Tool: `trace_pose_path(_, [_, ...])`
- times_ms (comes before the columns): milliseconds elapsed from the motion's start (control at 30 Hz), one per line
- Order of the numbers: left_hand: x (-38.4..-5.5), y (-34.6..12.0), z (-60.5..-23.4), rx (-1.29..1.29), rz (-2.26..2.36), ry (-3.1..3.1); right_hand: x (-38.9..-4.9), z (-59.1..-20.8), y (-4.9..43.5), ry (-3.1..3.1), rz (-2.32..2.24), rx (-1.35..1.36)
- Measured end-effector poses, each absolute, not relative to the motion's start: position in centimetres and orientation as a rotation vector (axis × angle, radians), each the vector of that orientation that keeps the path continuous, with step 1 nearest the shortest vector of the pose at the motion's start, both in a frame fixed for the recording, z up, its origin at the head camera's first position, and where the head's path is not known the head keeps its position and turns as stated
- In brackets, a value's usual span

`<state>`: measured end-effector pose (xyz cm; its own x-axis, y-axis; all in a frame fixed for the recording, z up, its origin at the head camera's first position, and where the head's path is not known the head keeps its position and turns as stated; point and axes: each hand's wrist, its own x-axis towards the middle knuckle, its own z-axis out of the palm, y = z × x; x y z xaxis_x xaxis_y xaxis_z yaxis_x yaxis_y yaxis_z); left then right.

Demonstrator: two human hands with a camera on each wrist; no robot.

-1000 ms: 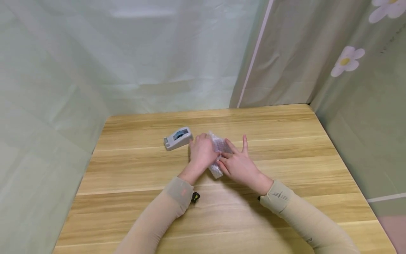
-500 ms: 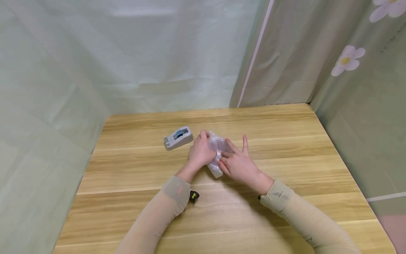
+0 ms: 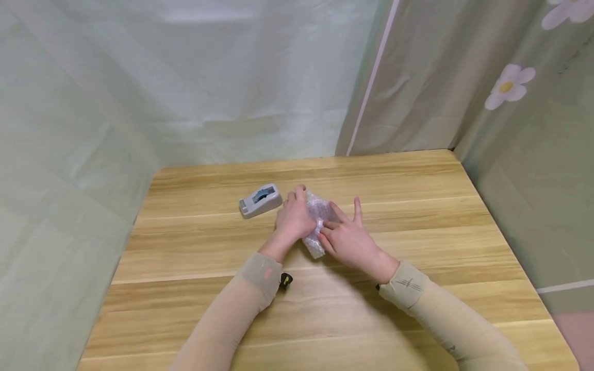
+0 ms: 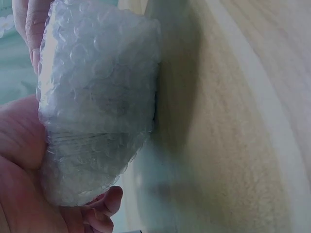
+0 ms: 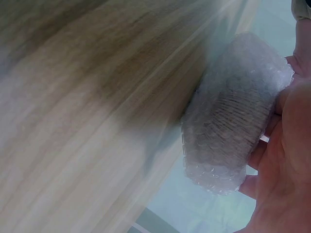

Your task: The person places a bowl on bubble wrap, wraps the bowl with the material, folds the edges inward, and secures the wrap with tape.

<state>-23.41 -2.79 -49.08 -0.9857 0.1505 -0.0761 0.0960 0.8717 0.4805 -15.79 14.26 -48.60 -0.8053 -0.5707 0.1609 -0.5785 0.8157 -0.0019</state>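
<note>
A bundle of clear bubble wrap (image 3: pixel 315 246) lies on the table between the hands. In the right wrist view the wrap (image 5: pixel 238 111) looks folded over, with fine dark lines showing through it; whatever is inside stays hidden. My left hand (image 3: pixel 293 219) holds the bundle from its left side, thumb on top, and its curled fingertips (image 4: pixel 114 199) show past one end in the left wrist view. From the right, my right hand (image 3: pixel 350 242) presses its fairly straight fingers on the top of the wrap, one finger raised clear of it.
A grey tape dispenser (image 3: pixel 261 200) with a blue core stands just left of the left hand. The wood-grain table (image 3: pixel 408 190) is bordered by hanging curtains (image 3: pixel 260 103) at the back and sides.
My left hand has shifted slightly left and its fingers have stretched out toward the bundle's far end. The right hand has stayed nearly still on the wrap.
</note>
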Motion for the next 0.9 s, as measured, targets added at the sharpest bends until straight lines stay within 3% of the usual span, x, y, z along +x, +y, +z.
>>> trace_pose_path(300, [-23.4,-3.0,-49.0,0.265,0.745,2.903,-16.0,-48.6,14.3,-2.88,0.078,0.904])
trace_pose_path(633, [-23.0,-4.8,-48.7,0.378,1.286,2.684,-16.4,-47.8,15.8,-2.792,0.276,0.944])
trace_pose_path(900, [-22.6,-9.6,-47.4,0.491,1.557,2.604,-17.6,-48.0,20.1,-2.642,0.773,0.678])
